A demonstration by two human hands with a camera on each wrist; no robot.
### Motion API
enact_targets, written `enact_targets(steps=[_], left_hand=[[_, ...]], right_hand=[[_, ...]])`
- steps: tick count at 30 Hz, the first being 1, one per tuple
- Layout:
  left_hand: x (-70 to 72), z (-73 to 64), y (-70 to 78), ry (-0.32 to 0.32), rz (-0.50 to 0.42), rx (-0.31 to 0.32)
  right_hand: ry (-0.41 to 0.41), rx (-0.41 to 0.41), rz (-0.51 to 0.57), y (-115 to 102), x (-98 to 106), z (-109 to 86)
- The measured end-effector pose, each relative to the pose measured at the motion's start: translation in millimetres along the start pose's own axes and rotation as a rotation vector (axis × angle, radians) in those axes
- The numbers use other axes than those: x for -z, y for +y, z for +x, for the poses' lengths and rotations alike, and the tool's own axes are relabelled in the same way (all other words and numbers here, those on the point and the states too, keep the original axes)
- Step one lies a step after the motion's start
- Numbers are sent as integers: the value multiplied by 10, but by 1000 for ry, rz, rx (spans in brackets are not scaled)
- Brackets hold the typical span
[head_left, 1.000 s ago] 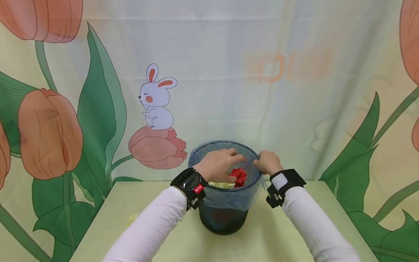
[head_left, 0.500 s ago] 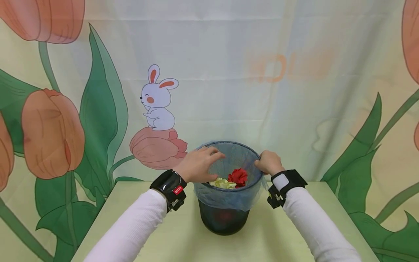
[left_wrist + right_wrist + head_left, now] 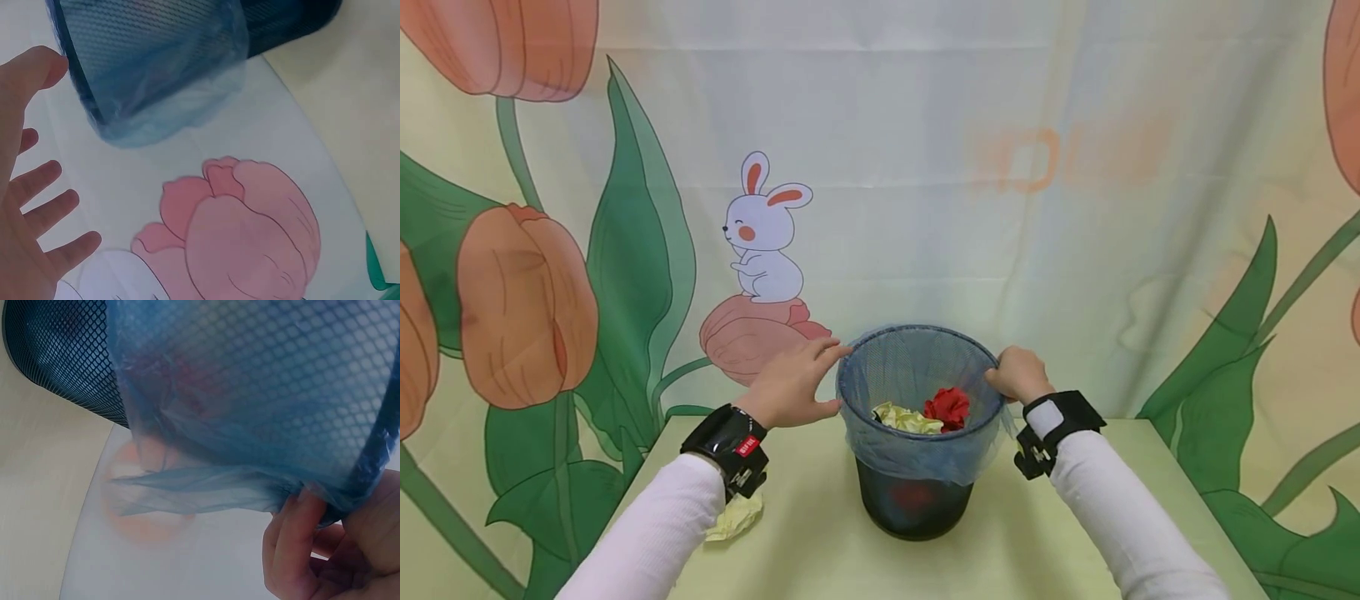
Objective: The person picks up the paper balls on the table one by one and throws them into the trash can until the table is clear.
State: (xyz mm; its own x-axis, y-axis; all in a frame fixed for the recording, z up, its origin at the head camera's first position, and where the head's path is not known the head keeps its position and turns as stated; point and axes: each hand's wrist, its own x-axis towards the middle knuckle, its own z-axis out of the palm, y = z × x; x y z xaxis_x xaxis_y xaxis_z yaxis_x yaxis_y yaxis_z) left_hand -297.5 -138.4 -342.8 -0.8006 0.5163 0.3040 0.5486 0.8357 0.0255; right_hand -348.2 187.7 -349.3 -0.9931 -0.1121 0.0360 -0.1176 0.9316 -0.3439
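Observation:
A black mesh wastebasket [image 3: 916,512] stands upright on the table, lined with a translucent blue trash bag [image 3: 917,460] folded over its rim. Inside lie crumpled yellow paper [image 3: 904,417] and crumpled red paper [image 3: 950,407]. My right hand [image 3: 1021,375] grips the rim on the right side; in the right wrist view its fingers [image 3: 292,550] curl at the gathered bag edge. On the left, my left hand [image 3: 797,383] is spread, holding nothing. Its fingertips are near the left rim; whether they touch it I cannot tell.
Another piece of crumpled yellow paper [image 3: 737,518] lies on the pale table [image 3: 812,533], partly behind the left forearm. A curtain [image 3: 910,208] printed with tulips and a rabbit hangs right behind the table.
My left hand has moved left, from above the wastebasket's opening to outside its left rim, uncovering the paper inside. My right hand has stayed on the rim.

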Motion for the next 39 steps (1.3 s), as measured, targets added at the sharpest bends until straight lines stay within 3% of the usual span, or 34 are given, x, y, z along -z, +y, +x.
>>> enact_targets(steps=[7,15,24,32,39], left_hand=[[-47,-204,-264,15,16,102],[-389,-492,-524,35,73,170],[-775,-854,-676,-48,96,288],[-1103,-1121,-766,-167,21,440],[-1437,-1379,-801,-270,-39,511]], right_hand=[[-15,10,-3,2,1,-18],[-17,2,7,-2,4,-54],[-11,-18,11,-24,-11,-119],[-13,-21,7,-27,-17,-111],[-4,-19,-9,-18,-21,-96]])
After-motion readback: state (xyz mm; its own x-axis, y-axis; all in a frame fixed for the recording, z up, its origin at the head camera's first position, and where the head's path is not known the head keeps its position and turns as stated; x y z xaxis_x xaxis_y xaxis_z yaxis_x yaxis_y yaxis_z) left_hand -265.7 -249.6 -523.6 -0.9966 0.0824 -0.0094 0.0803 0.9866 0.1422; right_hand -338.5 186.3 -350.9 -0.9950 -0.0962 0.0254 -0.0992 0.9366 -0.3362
